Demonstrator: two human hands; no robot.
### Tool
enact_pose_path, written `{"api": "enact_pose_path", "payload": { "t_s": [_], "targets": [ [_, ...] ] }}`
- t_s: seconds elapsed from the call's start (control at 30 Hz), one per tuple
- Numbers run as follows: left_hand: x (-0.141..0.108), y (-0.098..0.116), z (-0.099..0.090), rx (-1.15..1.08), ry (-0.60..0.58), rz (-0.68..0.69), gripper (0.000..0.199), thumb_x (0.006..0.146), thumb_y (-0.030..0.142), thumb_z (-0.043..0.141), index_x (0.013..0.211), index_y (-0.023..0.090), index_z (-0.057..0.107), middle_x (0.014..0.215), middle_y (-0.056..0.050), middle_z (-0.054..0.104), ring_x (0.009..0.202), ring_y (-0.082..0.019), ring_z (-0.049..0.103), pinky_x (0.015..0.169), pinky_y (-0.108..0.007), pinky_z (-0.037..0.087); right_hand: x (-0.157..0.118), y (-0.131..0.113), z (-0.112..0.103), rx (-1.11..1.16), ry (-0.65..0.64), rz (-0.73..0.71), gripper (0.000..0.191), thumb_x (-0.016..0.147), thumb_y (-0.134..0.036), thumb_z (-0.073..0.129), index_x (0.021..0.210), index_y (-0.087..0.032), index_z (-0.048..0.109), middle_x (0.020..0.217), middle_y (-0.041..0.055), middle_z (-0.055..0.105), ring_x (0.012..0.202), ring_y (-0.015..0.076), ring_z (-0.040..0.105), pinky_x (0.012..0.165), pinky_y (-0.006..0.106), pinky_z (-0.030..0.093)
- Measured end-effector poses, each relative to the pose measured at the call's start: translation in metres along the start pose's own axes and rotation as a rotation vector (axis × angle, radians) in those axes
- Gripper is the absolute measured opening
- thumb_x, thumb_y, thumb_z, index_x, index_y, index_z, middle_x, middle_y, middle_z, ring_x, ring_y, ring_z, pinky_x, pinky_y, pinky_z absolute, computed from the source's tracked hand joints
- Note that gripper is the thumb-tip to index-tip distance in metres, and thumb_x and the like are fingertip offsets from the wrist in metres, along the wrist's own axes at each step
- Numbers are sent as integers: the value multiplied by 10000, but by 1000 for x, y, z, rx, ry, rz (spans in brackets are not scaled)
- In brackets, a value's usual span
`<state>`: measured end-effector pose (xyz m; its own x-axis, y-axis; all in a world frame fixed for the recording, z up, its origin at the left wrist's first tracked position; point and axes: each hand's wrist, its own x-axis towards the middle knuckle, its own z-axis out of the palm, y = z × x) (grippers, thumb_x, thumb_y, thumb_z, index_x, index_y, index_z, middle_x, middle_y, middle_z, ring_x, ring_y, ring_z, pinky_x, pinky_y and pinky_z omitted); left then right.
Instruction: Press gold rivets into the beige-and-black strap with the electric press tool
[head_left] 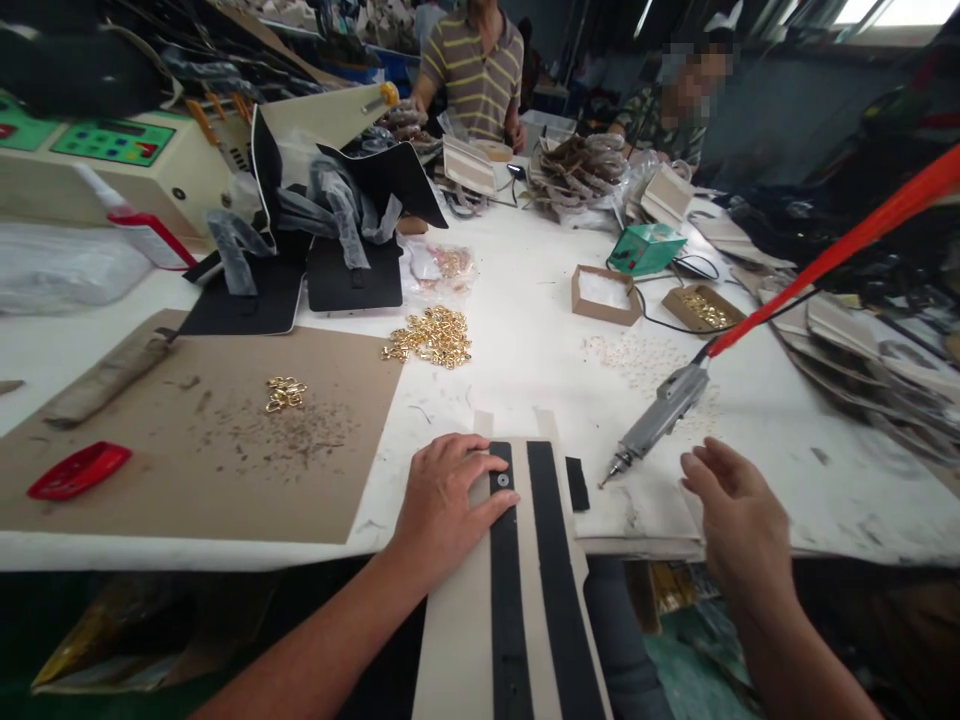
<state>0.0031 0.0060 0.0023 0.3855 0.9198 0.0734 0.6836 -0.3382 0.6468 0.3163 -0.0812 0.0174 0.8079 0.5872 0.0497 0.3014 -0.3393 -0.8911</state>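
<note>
A beige panel [456, 640] with two long black straps [551, 560] lies over the table's front edge and runs down toward me. My left hand [450, 500] holds it at its top left, thumb and index finger resting on the left strap around a round metal snap [503, 481]. To the right, my right hand [739, 515] hovers near the table edge, fingers loosely curled and apart, with nothing visible in it. Up and left of that hand, a grey electric screwdriver [660, 415] hangs tilted from an orange sleeve [840, 250], its tip near the tabletop. A small black piece [577, 484] lies beside the panel.
Gold clasps [435, 337] are heaped behind brown cardboard [225, 500], which bears a red tray [79, 471]. Farther back are black panels [356, 275], a cardboard box [604, 295], a green box [646, 247] and a machine [120, 150]. Two people are at the far side.
</note>
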Motion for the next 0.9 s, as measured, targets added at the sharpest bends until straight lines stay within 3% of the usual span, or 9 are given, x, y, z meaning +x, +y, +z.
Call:
{"api": "enact_pose_path", "payload": {
  "t_s": [0.07,0.1,0.17,0.23,0.33,0.43,0.53,0.67,0.9],
  "targets": [
    [-1,-1,0,-3,-2,10,269,827,481,758,1075,377,740,1346,38,644,1329,-211,528,1153,-488,382,-21,-18,-1,-151,61,-235,530,852,-537,760,1279,-230,691,1112,64,716,927,209,669,902,398,522],
    [-1,-1,0,-3,-3,17,276,832,490,752,1085,379,736,1350,38,640,1332,-210,524,1152,-484,380,-32,-28,4,-170,-15,-376,440,877,-498,748,1227,-233,714,1053,58,715,887,200,662,870,381,520],
    [-1,-2,0,0,0,28,304,834,517,743,1106,381,728,1357,38,634,1336,-207,518,1153,-474,377,-50,-49,23,-123,-381,-622,257,914,-399,724,1115,-242,751,987,50,713,843,185,657,787,337,524],
    [-2,-2,0,3,7,33,341,838,555,725,1127,374,721,1356,34,634,1335,-203,516,1149,-460,377,-60,-64,51,-110,-749,-717,158,954,-320,675,1069,-260,764,982,39,717,868,173,668,771,310,524],
    [-3,-4,0,0,14,53,391,854,599,683,1150,347,719,1350,11,641,1322,-202,520,1131,-441,383,-61,-73,88,-233,-1006,-677,165,991,-271,612,1028,-265,773,964,22,712,919,164,672,844,313,514],
    [-4,-6,1,1,16,75,436,848,621,675,1171,330,712,1362,-4,639,1325,-209,516,1120,-434,385,-57,-74,105,-326,-1063,-647,174,986,-278,617,1049,-264,778,967,22,698,932,167,662,872,325,503],
    [-4,-7,0,1,14,79,457,842,635,674,1181,331,706,1369,-3,635,1337,-215,510,1123,-434,381,-54,-75,106,-373,-1087,-676,179,986,-276,611,1062,-263,773,979,23,683,936,166,652,864,319,495],
    [-3,-8,1,-3,14,78,454,849,648,657,1180,340,703,1364,3,638,1323,-209,518,1110,-428,381,-51,-78,103,-380,-1124,-703,154,983,-242,593,911,-239,729,939,10,661,894,151,635,822,298,470],
    [-2,-10,3,10,8,75,422,812,605,733,1156,363,694,1369,38,635,1334,-201,514,1132,-426,360,-46,-64,85,-300,-935,-426,172,987,-381,595,919,-250,683,838,-17,654,763,136,605,699,283,451]
  ]
}}
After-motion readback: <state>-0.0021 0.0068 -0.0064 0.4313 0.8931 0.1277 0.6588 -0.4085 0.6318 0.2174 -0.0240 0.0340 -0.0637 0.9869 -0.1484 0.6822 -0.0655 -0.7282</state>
